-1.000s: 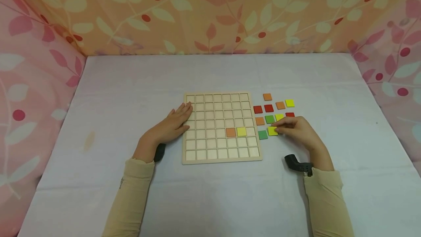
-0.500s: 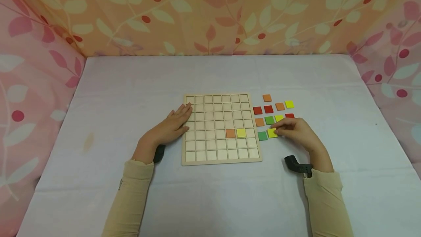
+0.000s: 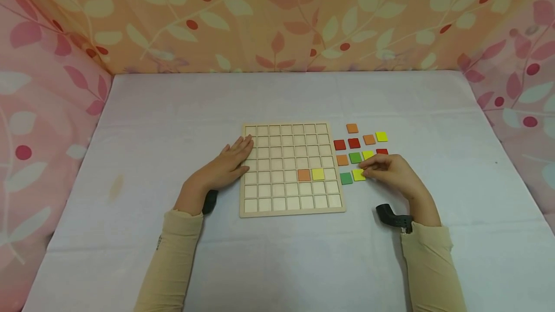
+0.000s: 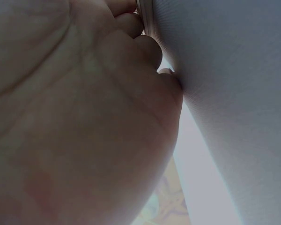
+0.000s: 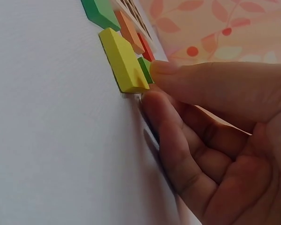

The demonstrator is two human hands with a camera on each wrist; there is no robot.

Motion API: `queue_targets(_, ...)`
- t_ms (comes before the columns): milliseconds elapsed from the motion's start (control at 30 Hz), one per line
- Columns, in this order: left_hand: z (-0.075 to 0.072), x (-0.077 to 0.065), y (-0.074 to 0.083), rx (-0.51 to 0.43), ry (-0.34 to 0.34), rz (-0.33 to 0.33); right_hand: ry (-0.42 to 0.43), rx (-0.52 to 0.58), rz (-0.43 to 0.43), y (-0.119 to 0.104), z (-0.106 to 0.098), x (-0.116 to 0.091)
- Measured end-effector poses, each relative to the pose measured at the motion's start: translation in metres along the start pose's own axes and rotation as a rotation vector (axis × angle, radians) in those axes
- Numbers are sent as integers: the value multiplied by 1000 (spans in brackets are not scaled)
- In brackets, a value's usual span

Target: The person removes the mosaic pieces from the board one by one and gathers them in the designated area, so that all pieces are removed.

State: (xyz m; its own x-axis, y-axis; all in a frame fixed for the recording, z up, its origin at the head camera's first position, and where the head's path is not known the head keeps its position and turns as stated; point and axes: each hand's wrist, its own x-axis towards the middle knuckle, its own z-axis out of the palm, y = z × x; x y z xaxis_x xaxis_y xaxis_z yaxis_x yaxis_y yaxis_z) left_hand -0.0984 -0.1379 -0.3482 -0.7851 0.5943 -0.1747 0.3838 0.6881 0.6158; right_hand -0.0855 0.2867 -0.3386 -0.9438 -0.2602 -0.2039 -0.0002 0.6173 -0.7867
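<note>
A wooden grid board [image 3: 277,177] lies flat, holding an orange tile [image 3: 304,175] and a yellow tile [image 3: 318,174] in neighbouring cells of one row. My left hand [image 3: 221,165] rests on its left edge, fingers extended across the frame. To the right of the board, my right hand [image 3: 392,172] has loosely bent fingers, with the fingertips [image 5: 154,101] right at a corner of a loose yellow tile [image 5: 124,61]. That tile lies flat on the table. A green tile [image 3: 346,178] is just left of it.
Several loose tiles lie behind, among them a red tile [image 3: 340,145], an orange tile [image 3: 352,128] and a yellow tile [image 3: 381,136]. Another red tile [image 3: 382,151] is partly covered by the right hand. A patterned cloth wall [image 3: 277,18] borders the white table [image 3: 277,264] at the back.
The whole head view shifts very slightly. Both hands, the board and the tiles otherwise keep their places.
</note>
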Motion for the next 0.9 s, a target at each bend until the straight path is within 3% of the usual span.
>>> queue_targets(300,0,0,0,3,-8,-2,43,-18,-10,-4,-1,-2)
queue_targets(533,0,0,0,9,-4,7,59,36,-32,-14,4,-2)
queue_targets(900,0,0,0,3,-9,-4,-34,128,-111,-34,28,11)
